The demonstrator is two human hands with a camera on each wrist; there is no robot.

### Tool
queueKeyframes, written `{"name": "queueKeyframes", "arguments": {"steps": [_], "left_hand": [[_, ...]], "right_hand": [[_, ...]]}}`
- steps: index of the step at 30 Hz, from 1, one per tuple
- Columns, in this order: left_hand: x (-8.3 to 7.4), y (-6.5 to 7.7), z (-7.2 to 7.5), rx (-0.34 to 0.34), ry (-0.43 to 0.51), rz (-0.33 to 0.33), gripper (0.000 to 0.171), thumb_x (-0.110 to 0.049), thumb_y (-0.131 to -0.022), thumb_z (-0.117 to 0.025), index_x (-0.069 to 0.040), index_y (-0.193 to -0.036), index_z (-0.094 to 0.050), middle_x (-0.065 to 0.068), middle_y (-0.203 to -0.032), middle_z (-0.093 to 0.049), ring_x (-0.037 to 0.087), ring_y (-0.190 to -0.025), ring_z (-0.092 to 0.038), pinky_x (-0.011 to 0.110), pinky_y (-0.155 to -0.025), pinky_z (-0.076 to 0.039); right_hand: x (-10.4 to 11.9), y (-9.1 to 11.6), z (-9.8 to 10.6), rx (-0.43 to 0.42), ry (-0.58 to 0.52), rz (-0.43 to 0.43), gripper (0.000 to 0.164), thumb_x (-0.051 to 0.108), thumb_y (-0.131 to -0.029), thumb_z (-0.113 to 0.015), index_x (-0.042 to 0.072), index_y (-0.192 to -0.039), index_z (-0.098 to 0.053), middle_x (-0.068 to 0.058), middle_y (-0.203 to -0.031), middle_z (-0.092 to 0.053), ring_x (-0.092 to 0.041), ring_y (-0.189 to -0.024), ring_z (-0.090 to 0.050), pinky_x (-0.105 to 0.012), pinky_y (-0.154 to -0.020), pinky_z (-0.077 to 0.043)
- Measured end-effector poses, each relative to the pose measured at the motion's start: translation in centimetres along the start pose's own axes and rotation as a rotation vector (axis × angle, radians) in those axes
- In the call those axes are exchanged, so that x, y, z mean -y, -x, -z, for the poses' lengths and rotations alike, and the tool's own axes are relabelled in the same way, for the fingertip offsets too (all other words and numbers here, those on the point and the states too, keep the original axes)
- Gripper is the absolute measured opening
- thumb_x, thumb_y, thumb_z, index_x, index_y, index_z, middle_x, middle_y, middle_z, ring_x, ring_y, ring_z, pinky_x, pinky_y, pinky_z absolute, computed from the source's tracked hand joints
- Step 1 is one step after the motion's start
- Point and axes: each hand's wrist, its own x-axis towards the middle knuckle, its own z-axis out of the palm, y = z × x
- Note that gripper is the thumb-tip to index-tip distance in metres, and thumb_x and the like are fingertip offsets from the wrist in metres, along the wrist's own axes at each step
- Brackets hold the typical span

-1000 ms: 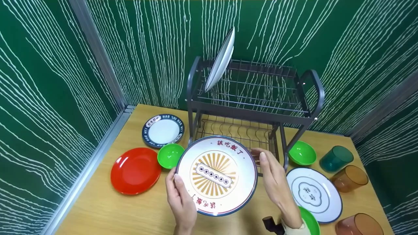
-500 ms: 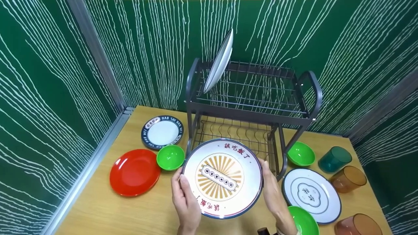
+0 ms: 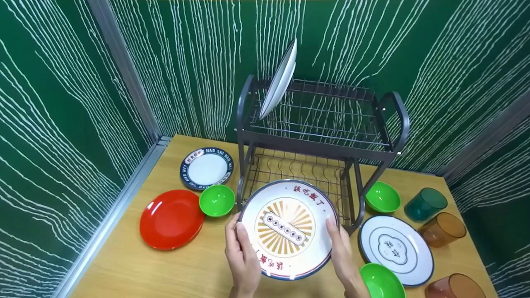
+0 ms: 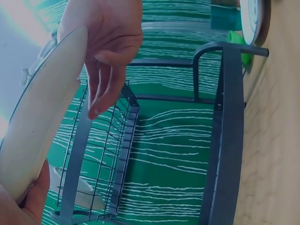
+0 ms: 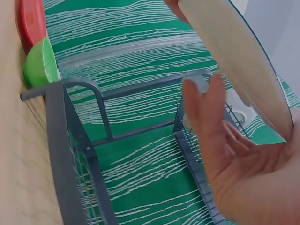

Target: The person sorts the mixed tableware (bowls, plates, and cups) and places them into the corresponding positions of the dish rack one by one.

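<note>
A white plate (image 3: 285,229) with a blue rim, red characters and a yellow sunburst is held up in front of the rack, its face tilted toward the head camera. My left hand (image 3: 244,256) grips its left edge, thumb over the rim. On the opposite edge, my right hand (image 3: 343,256) has its thumb on the plate's face. The right wrist view shows the right hand's fingers (image 5: 211,122) extended behind the pale underside. Beyond stands a dark two-tier dish rack (image 3: 314,142), with white plates (image 3: 279,87) leaning at the upper tier's left end.
Left on the table are a blue-rimmed plate (image 3: 207,167), a red plate (image 3: 172,219) and a green bowl (image 3: 217,200). To the right stand green bowls (image 3: 383,196), a white plate (image 3: 395,250), a teal cup (image 3: 426,203), an orange cup (image 3: 443,229) and a pinkish cup (image 3: 455,287).
The held plate has shifted right and slightly down in the head view, along with my left hand. My right hand, earlier beside the plate's right edge, now has its thumb over the rim.
</note>
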Motion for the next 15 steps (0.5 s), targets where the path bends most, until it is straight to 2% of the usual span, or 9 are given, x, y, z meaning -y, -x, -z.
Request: {"name": "queueKeyframes", "arguments": {"steps": [2,6,10,15], "left_hand": [[0.2,0.1,-0.1,0.014,0.003,0.006,0.034,0.003,-0.101,-0.032,-0.003,-0.133,-0.044,0.015,-0.125,-0.056,0.026,-0.103,-0.060,0.037,-0.084,-0.052],[0.3,0.3,-0.3,0.044,0.006,0.070,0.033,-0.003,-0.103,-0.032,-0.004,-0.134,-0.043,0.015,-0.126,-0.056,0.025,-0.104,-0.061,0.035,-0.084,-0.052],[0.2,0.3,-0.4,0.068,-0.010,0.134,0.032,-0.009,-0.104,-0.033,-0.007,-0.134,-0.043,0.012,-0.126,-0.057,0.023,-0.101,-0.062,0.033,-0.082,-0.053],[0.0,0.2,-0.6,0.106,-0.034,0.159,0.031,-0.013,-0.104,-0.033,-0.010,-0.133,-0.044,0.008,-0.126,-0.058,0.021,-0.101,-0.061,0.032,-0.083,-0.053]], "right_hand": [[-0.3,0.2,-0.1,-0.029,-0.030,0.010,0.044,0.035,-0.103,-0.036,0.005,-0.135,-0.046,-0.015,-0.100,-0.067,-0.029,-0.086,-0.066,-0.032,-0.081,-0.052],[-0.8,0.6,-0.1,-0.109,-0.039,0.042,0.035,0.025,-0.100,-0.049,0.002,-0.127,-0.051,-0.016,-0.093,-0.067,-0.029,-0.074,-0.067,-0.036,-0.068,-0.056],[-1.4,0.8,-0.1,-0.145,-0.032,0.079,0.031,0.020,-0.099,-0.052,0.002,-0.125,-0.053,-0.016,-0.089,-0.068,-0.029,-0.069,-0.067,-0.037,-0.061,-0.056],[-1.7,1.1,0.2,-0.182,-0.018,0.103,0.030,0.019,-0.099,-0.052,0.005,-0.125,-0.054,-0.016,-0.088,-0.068,-0.030,-0.066,-0.067,-0.038,-0.057,-0.055]]}}
